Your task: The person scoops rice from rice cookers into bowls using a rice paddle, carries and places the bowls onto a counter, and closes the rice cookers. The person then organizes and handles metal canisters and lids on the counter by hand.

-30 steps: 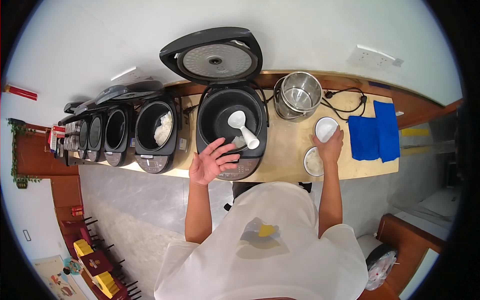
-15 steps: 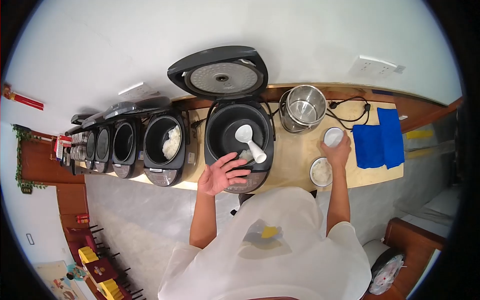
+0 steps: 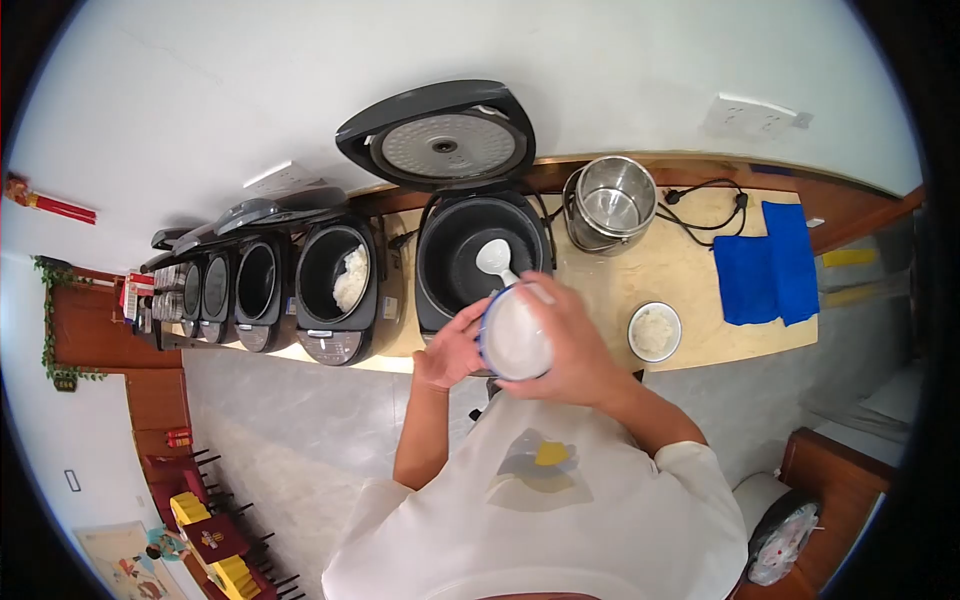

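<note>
A white bowl with a blue rim (image 3: 517,338) is tilted above the front of the open rice cooker (image 3: 470,235). My right hand (image 3: 575,345) is closed around the bowl's right side, slightly blurred. My left hand (image 3: 452,348) is at its left edge, palm up and fingers stretched out; whether they bear any of its weight I cannot tell. A white rice paddle (image 3: 494,258) lies in the cooker, its handle partly hidden by my right hand and the bowl. Farther right, a second bowl (image 3: 655,332) holding cooked rice stands on the wooden table.
Other open rice cookers stand in a row to the left, the nearest (image 3: 335,275) with rice inside. Behind the table's right half are a metal pot (image 3: 612,200) and a black power cord (image 3: 715,240). Blue cloths (image 3: 765,270) lie at the right end.
My right hand has carried the white bowl left from beside the rice bowl to the front of the cooker. My left hand has shifted slightly right, up to the bowl.
</note>
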Demonstrator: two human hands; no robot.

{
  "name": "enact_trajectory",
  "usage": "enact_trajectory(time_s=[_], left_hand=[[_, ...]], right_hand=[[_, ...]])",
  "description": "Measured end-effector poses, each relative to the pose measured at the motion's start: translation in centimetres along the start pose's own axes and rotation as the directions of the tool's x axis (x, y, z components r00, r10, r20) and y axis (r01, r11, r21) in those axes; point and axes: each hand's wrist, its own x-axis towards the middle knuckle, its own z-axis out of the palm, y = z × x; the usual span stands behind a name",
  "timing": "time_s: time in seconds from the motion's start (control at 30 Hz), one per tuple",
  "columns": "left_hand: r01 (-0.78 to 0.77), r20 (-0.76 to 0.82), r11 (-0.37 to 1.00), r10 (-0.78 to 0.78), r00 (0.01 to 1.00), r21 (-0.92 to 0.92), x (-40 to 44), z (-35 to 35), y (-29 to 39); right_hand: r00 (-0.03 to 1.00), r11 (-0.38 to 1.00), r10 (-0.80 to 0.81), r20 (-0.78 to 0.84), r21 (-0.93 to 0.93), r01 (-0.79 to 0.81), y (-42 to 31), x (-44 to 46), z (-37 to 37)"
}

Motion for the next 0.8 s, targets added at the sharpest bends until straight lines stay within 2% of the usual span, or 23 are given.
enact_trajectory(time_s=[0.03,0.1,0.17,0.23,0.3,0.33,0.37,0.43,0.47,0.53,0.57,0.63,0.73,0.8], left_hand=[[-0.029,-0.092,0.998,0.034,0.995,0.063,-0.4,-0.1,-0.8],[-0.063,-0.132,0.998,0.065,0.989,0.017,-1.8,-0.5,-1.8],[-0.117,-0.356,0.993,0.1,0.929,-0.028,-3.1,-1.7,-2.7],[-0.11,-0.355,0.991,0.079,0.931,-0.069,-3.0,-1.8,-2.8],[-0.023,-0.276,0.998,0.006,0.961,-0.057,-3.1,-2.1,-2.8],[0.049,-0.206,0.998,-0.057,0.977,-0.041,-3.0,-2.4,-2.5],[0.054,-0.176,0.997,-0.064,0.982,-0.064,-3.2,-2.2,-2.9],[0.171,0.116,0.984,-0.175,0.978,0.043,-0.4,0.7,-1.0],[0.165,0.114,0.985,-0.169,0.979,0.041,0.0,1.4,-0.5],[0.235,0.128,0.956,-0.259,0.957,0.176,0.2,2.0,0.0],[0.238,0.124,0.956,-0.261,0.957,0.173,0.2,2.0,0.0],[0.246,0.132,0.956,-0.268,0.954,0.161,0.2,1.8,0.0],[0.221,0.125,0.964,-0.24,0.963,0.145,-0.1,1.5,-0.2],[0.211,0.112,0.966,-0.228,0.967,0.147,-0.2,1.4,-0.2]], right_hand=[[0.997,1.0,-0.012,0.082,-0.025,0.014,-0.4,0.4,1.4],[0.991,0.997,-0.071,0.115,-0.028,0.075,-0.7,0.7,3.5],[0.975,0.976,-0.14,0.172,-0.14,0.165,-0.7,0.9,4.6],[0.969,0.975,-0.138,0.205,-0.144,0.169,-0.4,1.5,4.3],[0.974,0.99,-0.126,0.188,0.085,0.112,1.1,2.4,3.3],[0.989,0.976,-0.114,0.097,0.194,0.093,2.5,3.1,3.1],[0.988,0.977,-0.113,0.105,0.193,0.092,4.0,3.5,3.4],[0.995,0.991,0.039,-0.095,-0.127,-0.051,7.0,4.2,4.4],[0.995,0.991,0.037,-0.088,-0.127,-0.048,7.6,4.4,4.7],[0.993,0.869,0.026,0.117,-0.494,0.036,8.4,4.4,5.3],[0.992,0.871,0.03,0.12,-0.491,0.033,8.8,4.4,5.8],[0.945,0.819,0.17,0.278,-0.573,0.021,9.4,4.6,6.3],[0.908,0.779,0.23,0.35,-0.625,0.044,9.5,5.7,5.9],[0.927,0.794,0.199,0.319,-0.607,0.039,8.6,6.6,4.5]])
